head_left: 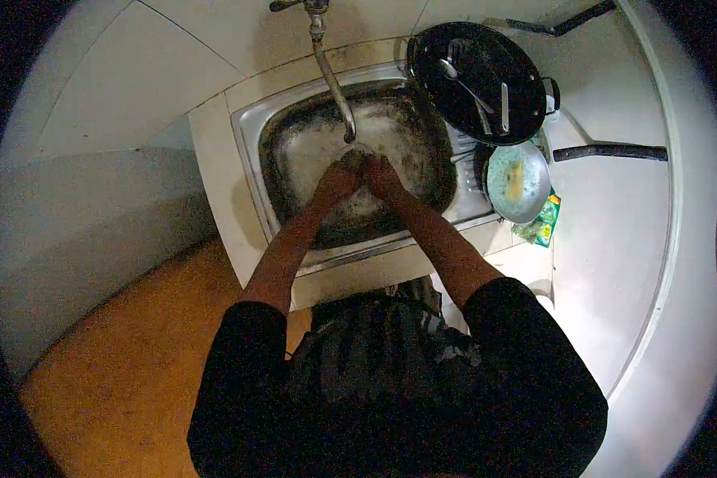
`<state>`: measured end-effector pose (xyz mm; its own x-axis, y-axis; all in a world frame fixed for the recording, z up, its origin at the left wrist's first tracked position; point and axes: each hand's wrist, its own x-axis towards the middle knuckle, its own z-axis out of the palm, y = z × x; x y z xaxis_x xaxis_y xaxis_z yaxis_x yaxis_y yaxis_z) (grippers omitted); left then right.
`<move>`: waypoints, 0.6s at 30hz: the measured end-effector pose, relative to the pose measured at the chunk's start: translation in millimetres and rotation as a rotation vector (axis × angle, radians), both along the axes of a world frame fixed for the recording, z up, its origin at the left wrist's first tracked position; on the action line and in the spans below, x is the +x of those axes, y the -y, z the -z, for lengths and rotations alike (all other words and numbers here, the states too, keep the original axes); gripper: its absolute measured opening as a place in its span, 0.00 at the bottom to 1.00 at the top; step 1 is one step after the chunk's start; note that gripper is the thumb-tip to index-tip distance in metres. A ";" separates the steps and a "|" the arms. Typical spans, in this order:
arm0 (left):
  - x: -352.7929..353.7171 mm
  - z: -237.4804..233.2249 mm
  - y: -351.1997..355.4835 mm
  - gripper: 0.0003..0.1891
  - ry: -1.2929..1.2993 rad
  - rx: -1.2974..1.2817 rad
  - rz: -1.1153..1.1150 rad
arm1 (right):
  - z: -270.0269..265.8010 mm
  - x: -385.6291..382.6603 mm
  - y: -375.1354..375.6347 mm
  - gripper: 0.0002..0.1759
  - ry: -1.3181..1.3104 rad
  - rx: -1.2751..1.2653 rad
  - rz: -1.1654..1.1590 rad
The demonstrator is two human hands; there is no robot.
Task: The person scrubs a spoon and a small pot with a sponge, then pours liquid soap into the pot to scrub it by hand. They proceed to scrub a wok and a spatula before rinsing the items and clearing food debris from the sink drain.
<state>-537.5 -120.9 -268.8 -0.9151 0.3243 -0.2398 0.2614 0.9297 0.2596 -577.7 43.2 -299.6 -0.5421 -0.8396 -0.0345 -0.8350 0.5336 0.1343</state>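
Observation:
Both hands are together over the sink [406, 179], just below the mouth of the tap [334, 84]. My left hand [338, 182] has its fingers curled inward, close against those of my right hand [384, 177]. The right hand is curled the same way, with its fingertips towards the tap. Between the fingers is a small greyish patch, mostly hidden; I cannot tell what they hold there. The basin's steel floor and walls are stained dark around the hands.
Right of the basin, a large black pan [486, 68] holds a spoon [449, 70] and other cutlery. In front of it sits a bowl [519, 183] with a yellowish thing in soapy-looking liquid. A green packet [546, 223] lies beside the bowl. A dark handle [609, 151] sticks out farther right.

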 end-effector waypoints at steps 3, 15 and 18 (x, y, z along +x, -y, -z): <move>10.8 41.0 9.9 0.15 -0.155 0.352 -0.090 | -18.8 -17.0 -0.6 0.19 0.212 -0.089 -0.084; 17.0 92.0 2.0 0.19 0.030 0.483 -0.422 | -25.3 -41.5 6.6 0.17 0.547 0.076 -0.011; 38.4 77.5 -5.8 0.20 -0.202 -0.008 -0.139 | -34.8 -24.3 -0.1 0.21 0.474 0.211 0.109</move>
<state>-499.0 -115.2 -346.3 -0.9803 0.1911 -0.0500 0.1770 0.9621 0.2074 -601.9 43.4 -264.8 -0.5100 -0.7274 -0.4592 -0.7714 0.6229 -0.1301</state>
